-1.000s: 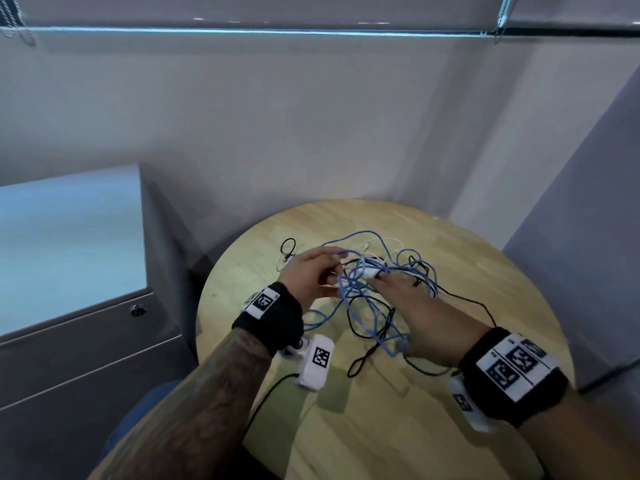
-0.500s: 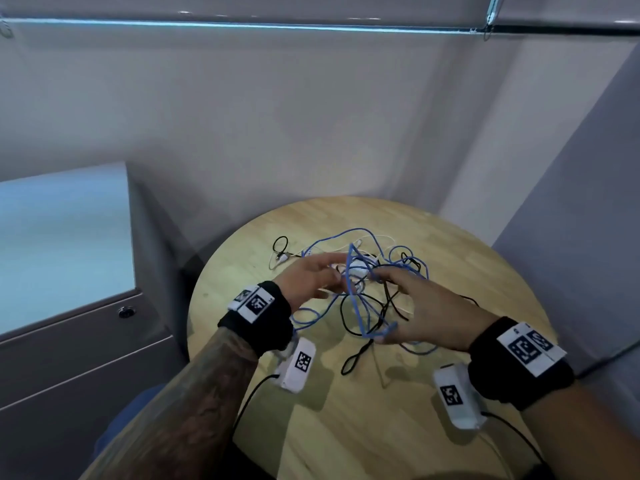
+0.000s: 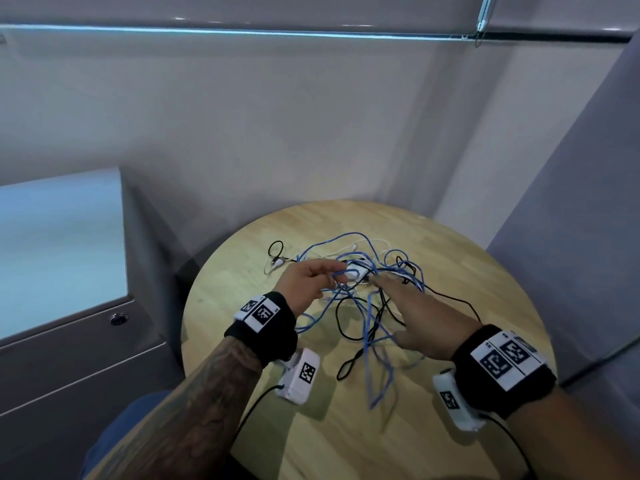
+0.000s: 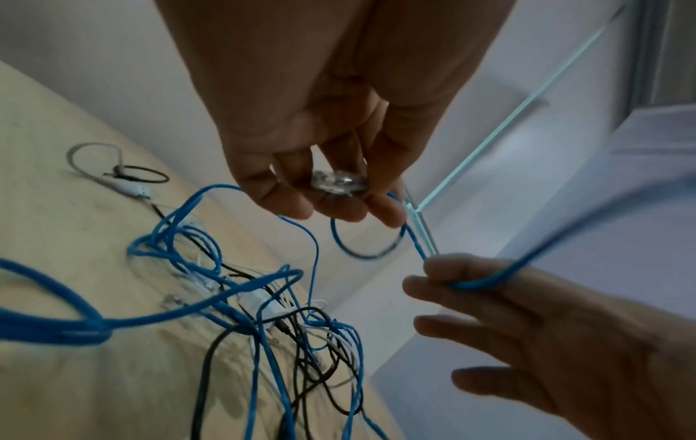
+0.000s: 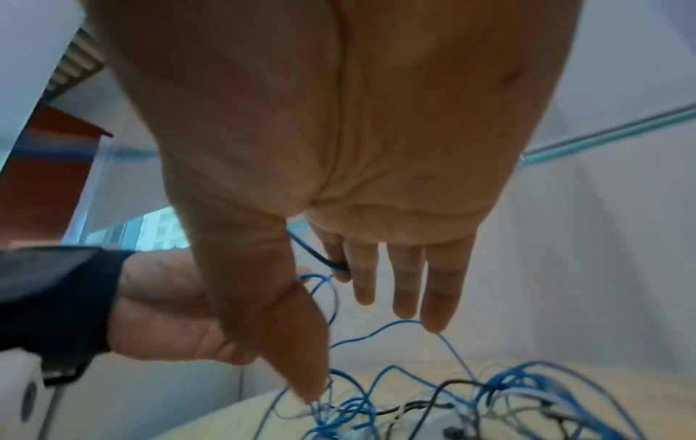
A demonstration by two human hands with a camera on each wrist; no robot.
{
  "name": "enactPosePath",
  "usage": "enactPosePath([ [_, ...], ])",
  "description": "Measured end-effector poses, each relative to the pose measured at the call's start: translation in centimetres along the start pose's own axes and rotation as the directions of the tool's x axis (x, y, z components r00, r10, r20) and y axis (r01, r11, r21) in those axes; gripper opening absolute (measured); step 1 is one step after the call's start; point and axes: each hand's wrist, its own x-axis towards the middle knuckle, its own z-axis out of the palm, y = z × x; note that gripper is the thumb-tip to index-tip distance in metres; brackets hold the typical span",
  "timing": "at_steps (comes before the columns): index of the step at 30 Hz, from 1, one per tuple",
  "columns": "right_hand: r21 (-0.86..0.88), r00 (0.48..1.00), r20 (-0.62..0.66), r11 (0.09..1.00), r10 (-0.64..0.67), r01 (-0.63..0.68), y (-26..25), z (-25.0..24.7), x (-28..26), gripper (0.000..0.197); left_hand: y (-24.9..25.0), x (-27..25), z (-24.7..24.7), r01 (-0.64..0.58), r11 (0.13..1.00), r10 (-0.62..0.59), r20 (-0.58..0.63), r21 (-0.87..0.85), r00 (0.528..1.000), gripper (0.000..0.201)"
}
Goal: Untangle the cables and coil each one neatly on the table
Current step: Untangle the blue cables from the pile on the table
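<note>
A tangle of blue cable (image 3: 372, 317), black cable (image 3: 341, 327) and thin white cable (image 3: 367, 242) lies on the round wooden table (image 3: 346, 438). My left hand (image 3: 341, 276) hovers over the tangle's left side. In the left wrist view it (image 4: 331, 202) pinches the blue cable's clear plug (image 4: 339, 181). My right hand (image 3: 391, 292) reaches in from the right, most fingers straight. Its index finger (image 5: 341, 268) is hooked round a blue cable strand (image 5: 312, 253), which also shows crossing the right hand (image 4: 489, 312). Blue loops hang, blurred, towards the near edge.
A small black loop with a white plug (image 3: 277, 258) lies apart at the tangle's far left. A grey cabinet (image 3: 69, 323) stands left of the table. Walls close in behind and to the right. Wrist camera units hang under both wrists.
My right hand has turned palm down and stretched its fingers into the tangle. The blue loops it lifted now swing lower towards the near edge. My left hand has barely moved.
</note>
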Motion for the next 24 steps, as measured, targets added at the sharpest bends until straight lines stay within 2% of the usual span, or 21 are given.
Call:
enactPosePath([
  [2,0.058,0.999,-0.019,0.998,-0.026,0.027,0.5,0.0,0.3,0.085,-0.4,0.1,-0.1,0.040,0.999,-0.039,0.024,-0.024,0.999,0.027],
  [4,0.352,0.982,-0.191,0.933,-0.010,0.078,0.8,0.0,0.8,0.064,-0.7,0.0,0.0,0.042,0.998,-0.040,0.044,-0.050,0.998,0.022],
  [6,0.673,0.906,-0.400,0.715,0.140,0.187,0.3,0.0,1.3,0.031,-0.6,-0.2,0.4,0.018,0.999,-0.015,0.049,-0.049,0.999,0.023],
  [8,0.819,0.835,-0.471,0.493,0.286,0.293,-0.7,-0.4,1.3,0.013,-0.5,-0.5,1.0,0.004,1.000,-0.003,0.075,-0.015,0.997,0.025],
  [10,0.889,0.843,-0.442,0.274,0.306,0.367,-1.4,-0.9,1.1,0.015,-0.6,-0.7,1.8,0.018,1.000,-0.016,0.119,-0.020,0.993,0.035],
  [11,0.907,0.866,-0.415,0.198,0.279,0.371,-1.6,-1.2,1.0,0.021,-0.7,-0.8,2.1,0.036,0.999,-0.031,0.134,-0.037,0.990,0.043],
  [12,0.920,0.891,-0.389,0.161,0.236,0.359,-1.7,-1.5,0.9,0.026,-0.9,-0.7,2.3,0.063,0.996,-0.054,0.137,-0.060,0.989,0.051],
  [13,0.928,0.910,-0.365,0.163,0.196,0.336,-1.7,-1.7,0.9,0.028,-1.1,-0.6,2.4,0.098,0.991,-0.085,0.134,-0.090,0.987,0.055],
  [15,0.933,0.928,-0.327,0.215,0.180,0.287,-1.1,-1.7,1.0,0.029,-1.2,-0.2,2.3,0.165,0.977,-0.152,0.103,-0.133,0.983,0.047],
  [17,0.905,0.912,-0.343,0.341,0.226,0.256,-0.2,-1.7,1.3,0.028,-0.9,0.0,2.0,0.173,0.958,-0.160,0.074,-0.230,0.984,0.025],
  [18,0.863,0.891,-0.382,0.441,0.247,0.248,0.2,-1.7,1.3,0.023,-0.7,0.0,1.8,0.169,0.941,-0.158,0.060,-0.293,0.986,0.027],
  [20,0.757,0.814,-0.502,0.604,0.292,0.250,0.9,-1.9,1.5,0.015,-0.2,-0.1,1.5,0.149,0.907,-0.145,0.041,-0.395,0.989,0.036],
  [21,0.724,0.752,-0.565,0.641,0.339,0.256,1.6,-1.9,1.9,0.017,0.1,-0.1,1.3,0.145,0.899,-0.132,0.060,-0.414,0.989,0.036],
  [23,0.718,0.623,-0.629,0.656,0.465,0.234,3.9,-1.6,2.8,0.021,0.7,-0.4,0.8,0.195,0.909,-0.133,0.187,-0.369,0.973,0.035],
  [24,0.739,0.581,-0.620,0.641,0.528,0.206,5.1,-1.4,3.2,0.023,0.9,-0.5,0.6,0.225,0.927,-0.143,0.272,-0.300,0.952,0.034],
])
